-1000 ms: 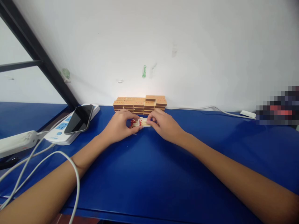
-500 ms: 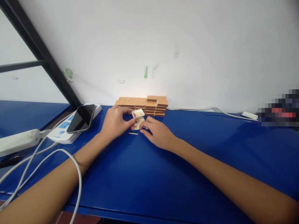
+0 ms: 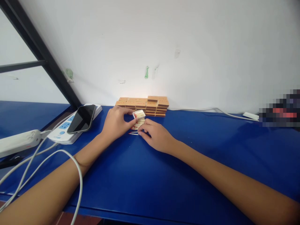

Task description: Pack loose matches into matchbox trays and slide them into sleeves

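In the head view my left hand [image 3: 114, 122] grips a small white matchbox tray [image 3: 142, 116] between thumb and fingers, tilted above the table. Red-tipped matches lie inside it. Below the tray a pile of loose matches [image 3: 140, 124] rests on the blue table, heads toward the left. My right hand [image 3: 159, 136] is closed, thumb and index finger pinching the right end of a match [image 3: 134, 132] just in front of the pile. Another match lies close beside it, the two nearly overlapping. My right fingers partly cover the pile.
Behind the hands, orange matchboxes [image 3: 156, 106] stand stacked against the white wall. A phone [image 3: 82, 118] lies on a white power strip [image 3: 67, 137] at left, with white cables [image 3: 78, 175] looping over my left forearm. A white adapter [image 3: 250, 116] sits at far right.
My right hand has moved slightly left and toward me, from the pile's edge to the front match, and now pinches a match there. The left hand and tray have hardly moved.
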`<control>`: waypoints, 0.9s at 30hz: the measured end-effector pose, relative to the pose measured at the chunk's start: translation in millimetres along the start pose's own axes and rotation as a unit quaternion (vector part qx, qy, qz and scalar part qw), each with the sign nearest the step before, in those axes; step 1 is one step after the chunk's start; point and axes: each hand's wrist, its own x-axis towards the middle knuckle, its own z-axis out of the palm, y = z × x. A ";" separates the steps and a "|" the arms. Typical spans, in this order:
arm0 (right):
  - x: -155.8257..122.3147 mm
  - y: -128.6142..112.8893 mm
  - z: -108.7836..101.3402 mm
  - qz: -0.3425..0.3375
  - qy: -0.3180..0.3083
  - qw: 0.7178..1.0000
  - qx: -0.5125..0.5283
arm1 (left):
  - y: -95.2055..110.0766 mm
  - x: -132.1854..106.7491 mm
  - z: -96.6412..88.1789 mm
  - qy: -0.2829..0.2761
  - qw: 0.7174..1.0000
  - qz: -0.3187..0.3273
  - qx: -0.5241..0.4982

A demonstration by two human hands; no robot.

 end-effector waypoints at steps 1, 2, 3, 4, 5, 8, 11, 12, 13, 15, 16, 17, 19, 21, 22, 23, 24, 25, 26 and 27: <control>-0.5 -2.2 0.3 -0.001 0.001 1.000 0.005 | 0.1 0.0 0.1 0.000 1.000 0.000 0.000; -0.9 -4.4 0.6 0.001 0.001 1.000 0.008 | 0.1 0.1 0.2 0.001 1.000 0.000 0.001; -1.1 -6.4 1.1 0.006 0.001 1.000 0.010 | 0.2 0.1 0.2 0.002 1.000 0.000 0.002; -1.0 -8.1 1.5 0.014 0.000 1.000 0.010 | 0.3 0.1 0.1 0.002 1.000 -0.001 0.003; -0.7 -9.6 2.1 0.025 -0.001 1.000 0.011 | 0.4 0.1 0.1 0.002 1.000 0.000 0.004; 1.3 -12.5 3.8 0.046 -0.006 0.999 0.011 | 0.5 0.1 -0.1 0.002 1.000 0.003 0.006; 2.3 -14.0 3.7 0.053 -0.021 0.998 0.002 | -0.4 0.2 0.2 0.002 1.000 0.007 0.012; 2.2 -14.0 2.7 0.051 -0.030 0.998 -0.003 | -0.9 0.3 0.3 0.001 1.000 0.008 0.013; 1.9 -13.6 0.9 0.047 -0.039 0.998 -0.009 | -1.5 0.4 0.4 0.000 1.000 0.008 0.013; 1.5 -10.7 -5.1 0.034 -0.049 0.998 -0.022 | -2.7 0.8 0.4 -0.002 1.000 0.007 0.012; 1.7 -8.1 -9.1 0.028 -0.044 0.998 -0.029 | -3.1 1.1 0.3 -0.002 1.000 0.007 0.010; 2.1 -4.6 -13.6 0.025 -0.030 0.999 -0.036 | -3.2 1.4 0.0 -0.003 1.000 0.007 0.009; 3.9 3.8 -23.0 0.028 0.018 0.999 -0.041 | -2.3 1.9 -0.7 -0.014 1.000 0.016 0.004; 6.1 12.6 -30.9 0.036 0.070 0.996 -0.035 | 0.1 2.2 -1.5 -0.034 0.999 0.036 -0.013; 7.0 16.3 -33.6 0.039 0.088 0.995 -0.031 | 1.8 2.2 -1.7 -0.047 0.997 0.048 -0.026; 7.6 19.4 -35.5 0.040 0.099 0.994 -0.029 | 3.6 2.1 -1.9 -0.059 0.996 0.060 -0.041; 7.9 21.8 -36.5 0.041 0.103 0.993 -0.029 | 5.3 1.9 -1.9 -0.069 0.994 0.070 -0.056; 7.9 23.3 -36.8 0.041 0.103 0.993 -0.030 | 6.9 1.6 -2.0 -0.076 0.992 0.077 -0.069; 7.6 24.2 -36.5 0.039 0.098 0.994 -0.034 | 8.0 1.2 -2.0 -0.082 0.990 0.080 -0.080; 7.1 24.5 -35.9 0.036 0.094 0.994 -0.037 | 8.6 1.0 -2.0 -0.085 0.989 0.080 -0.087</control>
